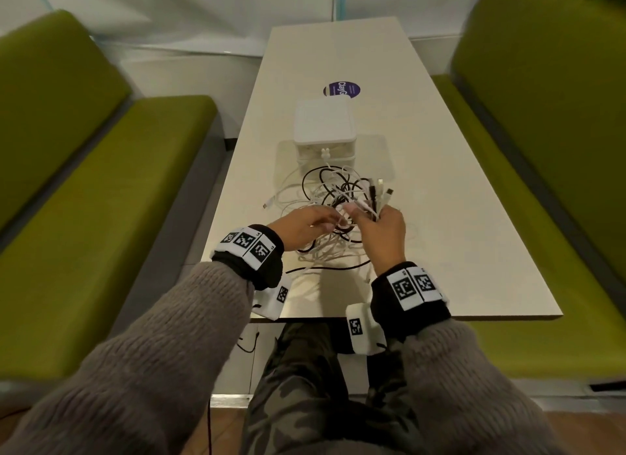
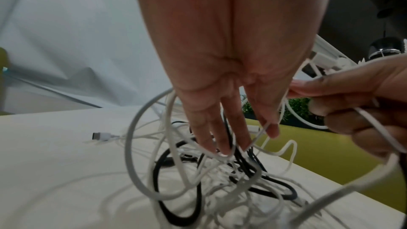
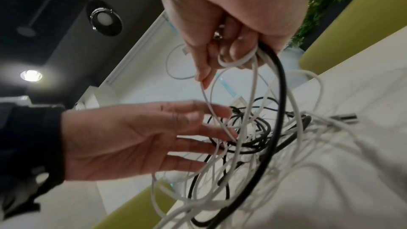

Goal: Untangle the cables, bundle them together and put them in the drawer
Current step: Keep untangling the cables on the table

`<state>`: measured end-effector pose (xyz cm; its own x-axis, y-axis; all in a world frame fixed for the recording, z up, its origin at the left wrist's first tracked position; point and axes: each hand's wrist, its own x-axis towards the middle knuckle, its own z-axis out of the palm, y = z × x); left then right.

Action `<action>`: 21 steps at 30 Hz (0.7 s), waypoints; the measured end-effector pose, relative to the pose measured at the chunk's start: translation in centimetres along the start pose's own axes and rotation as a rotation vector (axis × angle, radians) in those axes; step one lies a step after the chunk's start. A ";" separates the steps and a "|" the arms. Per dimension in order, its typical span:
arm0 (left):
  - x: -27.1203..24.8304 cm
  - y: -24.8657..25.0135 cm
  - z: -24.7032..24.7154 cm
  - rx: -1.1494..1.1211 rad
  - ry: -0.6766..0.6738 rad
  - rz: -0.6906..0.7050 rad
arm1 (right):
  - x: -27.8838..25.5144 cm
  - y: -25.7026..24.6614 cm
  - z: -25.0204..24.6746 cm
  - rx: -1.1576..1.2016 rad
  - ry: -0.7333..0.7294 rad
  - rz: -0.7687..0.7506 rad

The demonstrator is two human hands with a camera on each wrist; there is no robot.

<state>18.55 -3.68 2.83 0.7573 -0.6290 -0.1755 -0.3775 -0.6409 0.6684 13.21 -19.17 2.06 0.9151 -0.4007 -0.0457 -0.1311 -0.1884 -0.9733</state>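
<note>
Untangling step, not finished. The right hand was clenched round a gathered bunch of plug ends, black and white, which stuck up and away out of the top of the fist; long axis of those ends roughly upright, tilted toward the drawer box. The rest of the cables hung out below the fist and lay in a knotted heap on the table, directly under and just beyond the grip. The left hand was beside the fist, fingers straight and spread, poked into the loops, gripping nothing. One white plug lay loose on the table, left of the heap, pointing away from the grip. Next move likely needs the left hand to pick one strand and draw it clear while the fist keeps the ends together. Drawers looked closed; bundling not started.
</note>
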 end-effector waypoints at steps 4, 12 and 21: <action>-0.2 -0.5 -0.6 -0.007 -0.061 -0.021 | -0.5 -0.9 -1.8 0.207 0.026 0.010; 0.5 -0.4 -0.7 -0.021 -0.102 -0.087 | -3.1 -2.2 -6.2 0.483 0.017 -0.017; 1.6 0.6 -0.9 0.032 -0.043 -0.090 | -4.1 -3.4 -7.6 0.668 0.035 -0.024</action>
<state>20.03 -4.64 3.59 0.7655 -0.5864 -0.2648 -0.3264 -0.7086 0.6255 7.00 -23.66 7.31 0.9005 -0.4341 -0.0254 0.1640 0.3932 -0.9047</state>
